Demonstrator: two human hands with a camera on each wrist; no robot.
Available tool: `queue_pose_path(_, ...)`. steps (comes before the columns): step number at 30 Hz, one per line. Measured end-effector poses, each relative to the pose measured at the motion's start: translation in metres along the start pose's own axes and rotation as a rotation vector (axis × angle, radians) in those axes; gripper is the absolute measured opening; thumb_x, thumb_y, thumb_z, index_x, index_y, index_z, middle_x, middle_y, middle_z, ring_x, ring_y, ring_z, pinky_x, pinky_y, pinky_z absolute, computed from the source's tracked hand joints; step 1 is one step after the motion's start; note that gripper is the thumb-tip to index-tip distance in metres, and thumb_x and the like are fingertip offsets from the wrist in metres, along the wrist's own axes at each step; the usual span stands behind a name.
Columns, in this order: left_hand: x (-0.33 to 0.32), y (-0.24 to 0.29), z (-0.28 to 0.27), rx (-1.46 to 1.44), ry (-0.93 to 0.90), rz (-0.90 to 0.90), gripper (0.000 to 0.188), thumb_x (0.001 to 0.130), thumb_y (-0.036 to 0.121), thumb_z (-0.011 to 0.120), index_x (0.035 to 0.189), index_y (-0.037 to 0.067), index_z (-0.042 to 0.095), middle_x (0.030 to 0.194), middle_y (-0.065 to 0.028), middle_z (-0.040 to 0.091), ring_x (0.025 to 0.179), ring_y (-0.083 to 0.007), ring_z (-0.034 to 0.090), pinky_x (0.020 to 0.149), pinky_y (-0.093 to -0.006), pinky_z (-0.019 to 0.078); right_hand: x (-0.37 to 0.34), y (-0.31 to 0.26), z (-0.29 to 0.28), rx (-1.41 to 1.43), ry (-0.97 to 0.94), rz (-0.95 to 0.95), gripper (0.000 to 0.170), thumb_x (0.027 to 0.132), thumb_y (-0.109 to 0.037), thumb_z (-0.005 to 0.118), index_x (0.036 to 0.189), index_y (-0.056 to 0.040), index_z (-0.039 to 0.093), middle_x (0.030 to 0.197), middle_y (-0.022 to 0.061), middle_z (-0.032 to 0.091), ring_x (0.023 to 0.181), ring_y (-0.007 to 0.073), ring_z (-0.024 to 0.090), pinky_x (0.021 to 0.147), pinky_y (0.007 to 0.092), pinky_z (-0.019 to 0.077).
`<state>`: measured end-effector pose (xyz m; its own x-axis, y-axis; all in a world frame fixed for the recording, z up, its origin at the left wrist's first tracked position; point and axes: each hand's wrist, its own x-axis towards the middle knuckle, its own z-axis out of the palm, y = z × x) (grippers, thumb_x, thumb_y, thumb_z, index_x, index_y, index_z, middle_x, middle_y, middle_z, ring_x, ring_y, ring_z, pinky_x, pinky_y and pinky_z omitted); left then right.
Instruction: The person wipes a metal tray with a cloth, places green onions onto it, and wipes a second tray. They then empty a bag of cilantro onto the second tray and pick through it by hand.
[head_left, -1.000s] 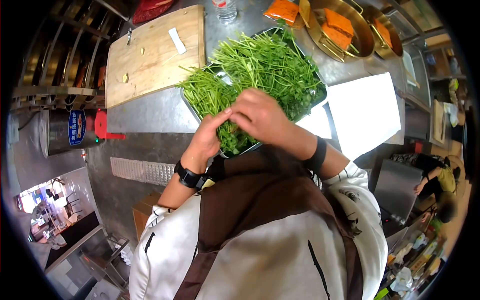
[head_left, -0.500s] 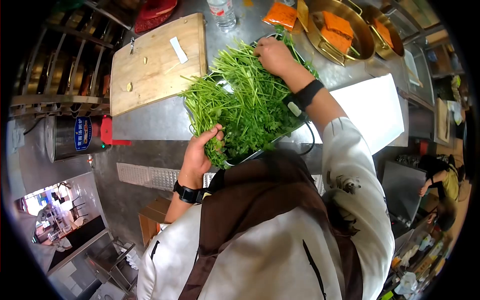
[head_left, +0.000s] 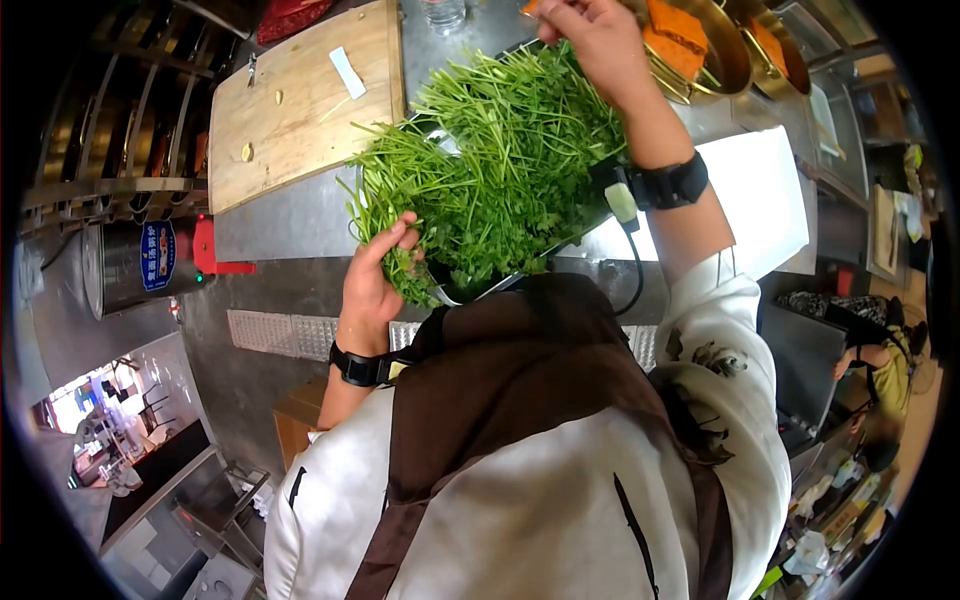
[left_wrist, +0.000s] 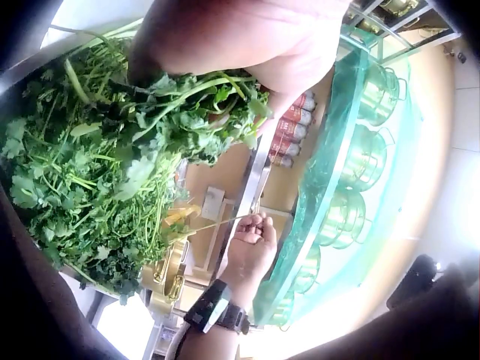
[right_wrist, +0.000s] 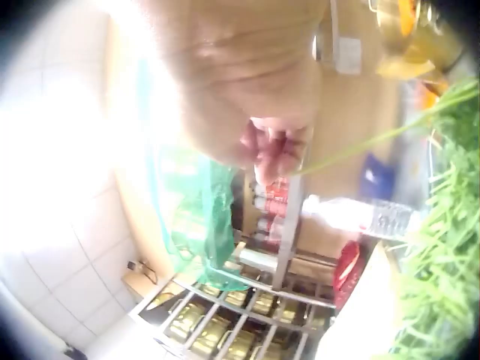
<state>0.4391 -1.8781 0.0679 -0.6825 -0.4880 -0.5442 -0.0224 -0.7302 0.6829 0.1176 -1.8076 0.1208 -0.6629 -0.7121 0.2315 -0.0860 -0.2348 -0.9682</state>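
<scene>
Leafy greens with long thin stems [head_left: 490, 160] are heaped in a metal tray [head_left: 468, 297]. At the tray's near left corner, the left hand [head_left: 372, 282] grips a bunch of sprigs; the left wrist view shows leaves [left_wrist: 191, 112] under that hand [left_wrist: 247, 37]. The right hand [head_left: 607, 52] is raised beyond the tray's far right corner. In the right wrist view its curled fingertips [right_wrist: 274, 150] pinch one thin stem [right_wrist: 367, 142], which stretches toward the heap. The left wrist view also shows this right hand [left_wrist: 249, 251] holding the stem.
A wooden cutting board [head_left: 300, 110] lies left of the tray, with small pieces and a white strip [head_left: 348, 73]. A bottle [head_left: 443, 14] stands behind. Brass pans [head_left: 720, 50] holding orange blocks are at the far right, white sheets [head_left: 755, 195] nearer. Another person is at right.
The right hand has gone from beside the left hand to the far part of the heap, then up and away, now with a stem. The left hand has stayed near the tray's corner, fingers round greens.
</scene>
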Motion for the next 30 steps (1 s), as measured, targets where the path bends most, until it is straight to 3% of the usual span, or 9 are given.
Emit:
queue_pose_path(3,0.004,0.003,0.007,-0.042,-0.086,-0.028,0.026,0.089,0.023,0.055,0.105,0.003,0.057,0.072,0.0027,0.046,0.063,-0.0109,0.045,0.056,-0.0227,0.0375,-0.033,-0.042,0.017,0.055,-0.05,-0.139,0.005,0.087,0.0,0.052,0.092,0.001,0.053,0.094,0.0093,0.059,0.085,0.0154,0.06,0.078,0.0284,0.0486)
queue_pose_path(9,0.008,-0.001,0.027,-0.232,-0.313,-0.143,0.031,0.092,0.032,0.052,0.104,0.004,0.058,0.075,-0.0002,0.053,0.071,-0.0107,0.051,0.064,-0.0249,0.0438,-0.116,-0.051,0.067,-0.089,-0.554,-0.199,0.002,0.084,-0.001,0.055,0.084,-0.0017,0.056,0.095,0.0082,0.059,0.087,0.0182,0.059,0.076,0.0325,0.0479)
queue_pose_path(10,0.002,0.0,0.055,-0.239,-0.027,-0.123,0.029,0.092,0.034,0.053,0.103,0.007,0.058,0.081,-0.002,0.058,0.078,-0.0127,0.057,0.07,-0.0278,0.0472,-0.128,-0.036,0.075,-0.166,-0.643,-0.3,0.002,0.082,-0.001,0.056,0.084,-0.002,0.056,0.093,0.0085,0.058,0.086,0.0205,0.058,0.075,0.0326,0.0477)
queue_pose_path(13,0.026,-0.023,0.023,-0.115,-0.182,-0.162,0.018,0.088,0.017,0.059,0.099,0.004,0.061,0.096,-0.0057,0.064,0.086,-0.0158,0.061,0.076,-0.0285,0.0477,-0.153,-0.001,0.08,-0.347,-0.773,-0.485,0.007,0.077,-0.002,0.06,0.083,-0.0019,0.057,0.089,0.0096,0.056,0.083,0.0247,0.057,0.073,0.0321,0.0473)
queue_pose_path(15,0.022,-0.021,0.025,-0.049,-0.102,-0.121,0.016,0.087,0.014,0.059,0.099,0.003,0.061,0.096,-0.0069,0.064,0.085,-0.0155,0.061,0.074,-0.0277,0.0478,-0.16,-0.001,0.074,-0.294,-0.713,-0.458,0.009,0.077,-0.004,0.062,0.085,-0.0018,0.058,0.089,0.0093,0.056,0.079,0.0251,0.057,0.07,0.0333,0.0474)
queue_pose_path(17,0.017,-0.018,0.024,0.012,-0.019,-0.083,0.015,0.086,0.011,0.059,0.098,0.001,0.061,0.096,-0.0081,0.065,0.085,-0.0152,0.061,0.072,-0.027,0.0479,-0.159,-0.006,0.059,-0.227,-0.552,-0.009,0.011,0.077,-0.007,0.063,0.087,-0.0025,0.059,0.085,0.009,0.056,0.072,0.0264,0.057,0.067,0.0345,0.0474)
queue_pose_path(21,0.004,-0.008,0.004,0.071,-0.082,-0.041,0.019,0.085,0.013,0.061,0.1,0.0,0.06,0.083,-0.0071,0.062,0.076,-0.0139,0.058,0.066,-0.0262,0.0465,-0.131,0.054,0.018,-0.966,-0.1,-0.127,0.017,0.077,-0.021,0.065,0.075,-0.0043,0.063,0.075,0.0107,0.06,0.068,0.0299,0.06,0.061,0.039,0.0491)
queue_pose_path(24,-0.016,0.0,0.003,-0.017,-0.182,-0.007,0.022,0.085,0.013,0.059,0.103,0.0,0.058,0.07,-0.0021,0.05,0.064,-0.0116,0.047,0.06,-0.0261,0.041,-0.121,0.075,0.009,-1.241,-0.088,-0.158,0.022,0.078,-0.026,0.066,0.079,-0.0039,0.064,0.079,0.0129,0.06,0.068,0.0307,0.06,0.06,0.0389,0.0481)
queue_pose_path(30,-0.024,0.01,-0.01,-0.151,-0.289,0.073,0.022,0.087,0.018,0.056,0.103,0.004,0.055,0.068,0.0019,0.042,0.061,-0.0105,0.04,0.059,-0.0259,0.0367,-0.112,0.081,0.015,-1.226,0.063,-0.008,0.023,0.076,-0.025,0.064,0.074,-0.0028,0.06,0.077,0.0148,0.059,0.069,0.0332,0.06,0.063,0.0421,0.0492)
